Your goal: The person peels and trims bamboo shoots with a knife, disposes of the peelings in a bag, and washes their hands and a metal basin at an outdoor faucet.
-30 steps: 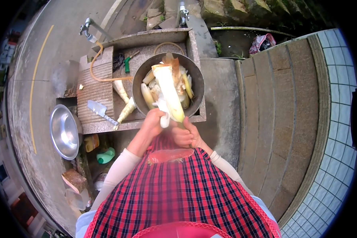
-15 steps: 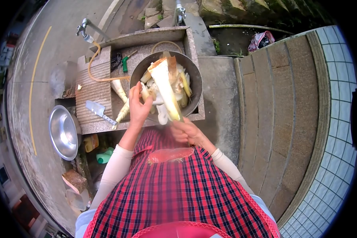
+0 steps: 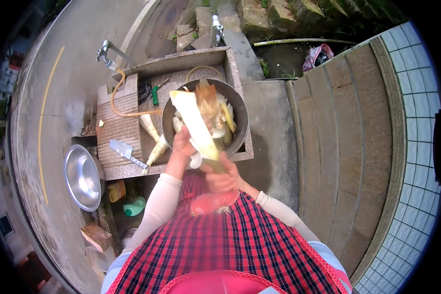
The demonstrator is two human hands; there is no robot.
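Note:
A long pale bamboo shoot (image 3: 193, 117) slants across the large round metal pot (image 3: 244, 104), its wide end away from me. My right hand (image 3: 222, 175) is closed around the narrow greenish end, just over the pot's near rim. Against the shoot's left side, my left hand (image 3: 182, 143) grips it; part of its fingers is hidden behind the shoot. Inside the pot lie pale cut pieces and brownish husks (image 3: 207, 98). A white curved piece (image 3: 196, 160) shows between my hands. Left of the pot, more bamboo shoots (image 3: 157, 150) lie near a cleaver (image 3: 120, 147).
The pot stands in a stone sink (image 3: 181, 62) with a ridged washboard (image 3: 118, 115). A tap (image 3: 104, 53) feeds a yellowish hose (image 3: 113, 100). A green-handled tool (image 3: 155, 95) lies in the sink. At left is a metal basin (image 3: 83, 177); steps (image 3: 328, 147) are on the right.
My left hand has moved from the pot's left side onto the shoot. The shoot's wide end has swung left, with my right hand still around its narrow end. The view has shifted slightly.

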